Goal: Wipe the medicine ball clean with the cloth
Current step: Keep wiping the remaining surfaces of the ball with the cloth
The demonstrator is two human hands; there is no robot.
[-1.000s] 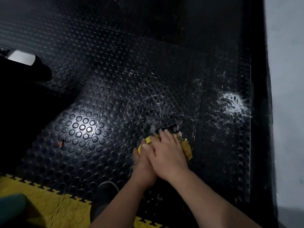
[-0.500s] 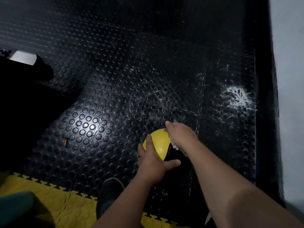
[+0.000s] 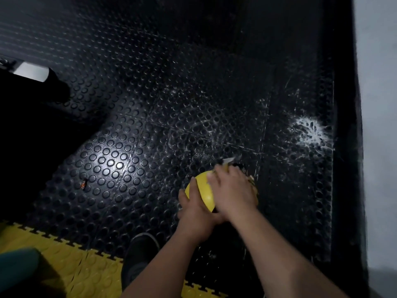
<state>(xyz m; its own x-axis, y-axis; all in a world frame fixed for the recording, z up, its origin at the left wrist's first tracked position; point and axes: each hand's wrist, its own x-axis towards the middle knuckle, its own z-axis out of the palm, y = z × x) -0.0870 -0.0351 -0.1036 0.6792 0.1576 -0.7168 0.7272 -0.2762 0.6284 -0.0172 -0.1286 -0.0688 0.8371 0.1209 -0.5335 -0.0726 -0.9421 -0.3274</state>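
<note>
A yellow and black medicine ball (image 3: 203,190) is held low over the studded black floor. My left hand (image 3: 196,208) cups its near left side from below, fingers curled round it. My right hand (image 3: 232,191) lies on top of the ball and presses a cloth (image 3: 228,161) against it. Most of the cloth is hidden under that hand; only a pale edge shows past the fingertips, blurred by motion. The ball's right half is covered by my right hand.
Black studded rubber tiles (image 3: 111,160) cover the floor, with a white powdery splash (image 3: 309,130) at the right. Yellow interlocking tiles (image 3: 71,263) lie at the near edge. A dark shoe (image 3: 139,254) stands below my left arm. A pale wall (image 3: 378,125) runs along the right.
My right hand with the cloth has slid from the ball's far right side back over its top. My left hand keeps holding the ball from below.
</note>
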